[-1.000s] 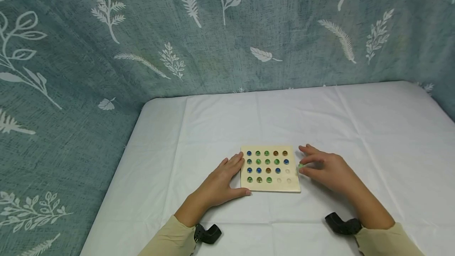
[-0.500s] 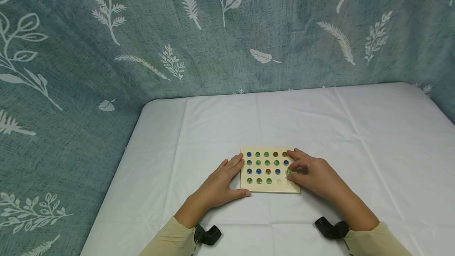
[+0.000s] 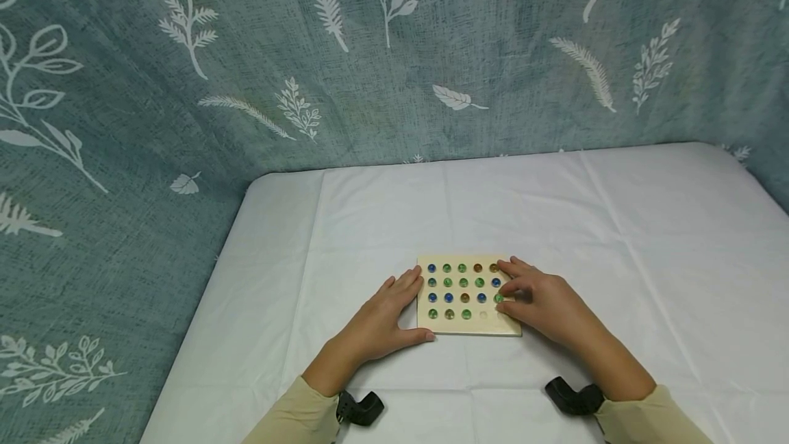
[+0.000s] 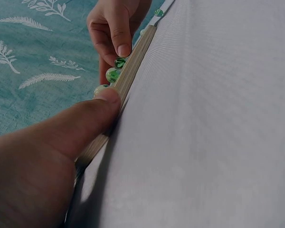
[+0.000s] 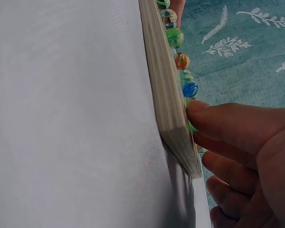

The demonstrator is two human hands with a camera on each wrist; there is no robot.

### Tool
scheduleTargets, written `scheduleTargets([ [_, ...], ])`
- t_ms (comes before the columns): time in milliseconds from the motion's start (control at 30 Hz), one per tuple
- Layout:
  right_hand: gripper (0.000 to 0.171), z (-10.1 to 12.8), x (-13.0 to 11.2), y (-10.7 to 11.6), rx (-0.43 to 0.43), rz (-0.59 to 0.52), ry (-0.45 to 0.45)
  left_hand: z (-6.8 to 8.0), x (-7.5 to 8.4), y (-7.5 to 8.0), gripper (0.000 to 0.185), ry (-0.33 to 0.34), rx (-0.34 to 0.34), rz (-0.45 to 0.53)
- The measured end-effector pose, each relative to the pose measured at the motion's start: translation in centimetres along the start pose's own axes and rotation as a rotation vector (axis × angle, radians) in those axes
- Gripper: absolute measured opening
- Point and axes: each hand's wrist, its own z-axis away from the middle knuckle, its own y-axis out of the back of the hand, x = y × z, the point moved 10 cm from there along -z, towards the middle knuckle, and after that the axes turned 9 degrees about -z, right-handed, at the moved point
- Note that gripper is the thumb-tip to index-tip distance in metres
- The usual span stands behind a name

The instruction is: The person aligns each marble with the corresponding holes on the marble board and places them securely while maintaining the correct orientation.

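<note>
A pale wooden board [image 3: 471, 326] lies on the white cloth, with rows of coloured glass marbles sitting in its dimples. My left hand [image 3: 385, 317] rests along the board's left side, fingers straight, thumb at the near left corner. At the right end of the third row, my right hand [image 3: 545, 303] pinches a green marble [image 3: 498, 299] between thumb and index finger. In the right wrist view, a blue marble [image 5: 190, 89] stands just beside the pinched one. A bare dimple [image 3: 483, 315] shows in the nearest row; the right thumb partly covers the spot beside it.
A white cloth [image 3: 345, 225] covers the table, and a teal leaf-print curtain [image 3: 394, 101] hangs behind it. The left wrist view shows another green marble [image 4: 158, 12] past the board's far end. Black wrist mounts [image 3: 360, 408] sit below both wrists.
From beside the board's right edge, my right hand has moved left over it, bringing the green marble to the third row's right-end dimple. The left hand stays put.
</note>
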Motion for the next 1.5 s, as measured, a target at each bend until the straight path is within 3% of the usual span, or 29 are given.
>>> scheduleTargets([
  [700,0.019,0.4,0.3,1.2,0.028,-0.001,-0.016,0.1,0.0,-0.1,0.098,-0.005,0.007,-0.011],
  [1233,0.042,1.8,3.6,6.1,0.075,-0.04,-0.18,0.1,0.1,0.0,0.098,-0.012,0.013,-0.018],
  [1500,0.045,2.8,6.0,7.9,0.06,-0.077,-0.258,0.2,0.1,0.0,0.098,-0.012,0.01,-0.018],
])
